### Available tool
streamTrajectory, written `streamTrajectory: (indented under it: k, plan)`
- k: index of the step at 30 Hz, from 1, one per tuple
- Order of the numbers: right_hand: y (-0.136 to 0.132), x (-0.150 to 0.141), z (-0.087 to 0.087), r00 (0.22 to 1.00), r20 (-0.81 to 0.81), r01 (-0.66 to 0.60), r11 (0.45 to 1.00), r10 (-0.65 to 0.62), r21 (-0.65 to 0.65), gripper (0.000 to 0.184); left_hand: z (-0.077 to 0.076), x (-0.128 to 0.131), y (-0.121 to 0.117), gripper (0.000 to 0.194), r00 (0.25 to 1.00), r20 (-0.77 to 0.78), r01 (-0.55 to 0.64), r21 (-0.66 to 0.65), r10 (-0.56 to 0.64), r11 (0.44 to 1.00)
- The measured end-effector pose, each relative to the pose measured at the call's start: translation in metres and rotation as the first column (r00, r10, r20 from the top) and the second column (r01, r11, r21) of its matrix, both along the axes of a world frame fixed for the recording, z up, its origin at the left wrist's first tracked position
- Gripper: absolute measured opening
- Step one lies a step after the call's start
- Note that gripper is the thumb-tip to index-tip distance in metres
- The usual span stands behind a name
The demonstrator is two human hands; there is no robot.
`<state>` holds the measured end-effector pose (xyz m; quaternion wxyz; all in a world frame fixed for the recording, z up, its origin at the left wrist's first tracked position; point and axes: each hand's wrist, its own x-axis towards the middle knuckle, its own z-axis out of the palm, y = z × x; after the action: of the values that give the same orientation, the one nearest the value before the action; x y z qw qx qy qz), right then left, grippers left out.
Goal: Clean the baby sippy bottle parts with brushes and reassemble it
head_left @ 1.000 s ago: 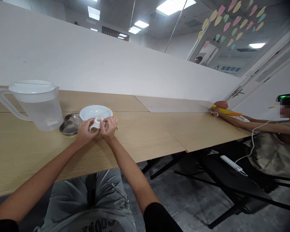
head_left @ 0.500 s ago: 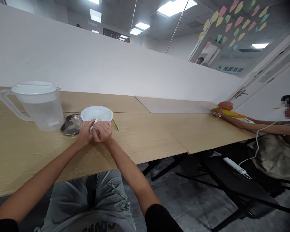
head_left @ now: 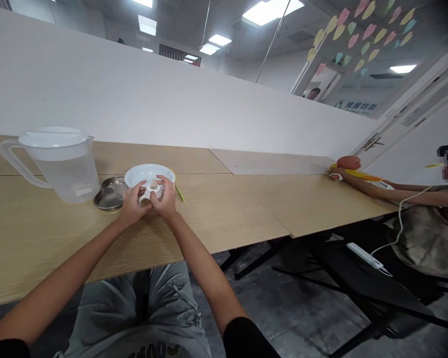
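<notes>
An office-type workroom is indicated by a long wooden counter (head_left: 41,238) on black metal legs, a white partition (head_left: 134,94), heart-shaped paper notes (head_left: 362,44) on a glass wall (head_left: 353,94), and ceiling panel lights (head_left: 272,12).

On the tabletop (head_left: 224,209), a plastic pitcher (head_left: 63,171) stands at left of frame, with a metal dish (head_left: 109,198) just right of it. A plate (head_left: 142,171) lies beyond the left hand (head_left: 132,205) and right hand (head_left: 167,198), which meet around a white plastic part (head_left: 150,193). A co-worker's forearm (head_left: 373,191) rests on the tabletop's far right end.
</notes>
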<state>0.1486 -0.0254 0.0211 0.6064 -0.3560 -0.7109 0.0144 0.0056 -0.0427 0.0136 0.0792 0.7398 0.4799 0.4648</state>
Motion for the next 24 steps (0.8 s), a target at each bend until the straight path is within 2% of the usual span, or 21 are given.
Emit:
streamTrajectory:
  k: [7, 10, 15, 24]
  plan:
    - [0.0018, -0.0075, -0.0028, 0.990, -0.026, 0.134, 0.989, -0.136, -0.055, 0.049, -0.0042, 0.0019, 0.0023, 0.072, 0.999, 0.044, -0.015, 0.023, 0.014, 1.000]
    - [0.0004, -0.0049, -0.0023, 0.994, 0.011, 0.105, 0.992, -0.104, -0.065, 0.051, -0.0038, 0.0022, 0.0016, 0.070, 0.999, 0.039, -0.009, 0.030, 0.008, 1.000]
    - [-0.0013, -0.0028, -0.0027, 0.999, 0.033, -0.015, 1.000, 0.014, 0.007, 0.048, -0.0005, 0.0027, -0.0013, 0.071, 1.000, 0.029, -0.008, 0.028, 0.007, 1.000]
    - [0.0043, -0.0104, -0.0062, 0.993, -0.067, 0.091, 0.984, -0.102, -0.155, 0.055, 0.0022, 0.0058, -0.0054, 0.069, 0.998, 0.052, -0.028, 0.012, 0.027, 1.000]
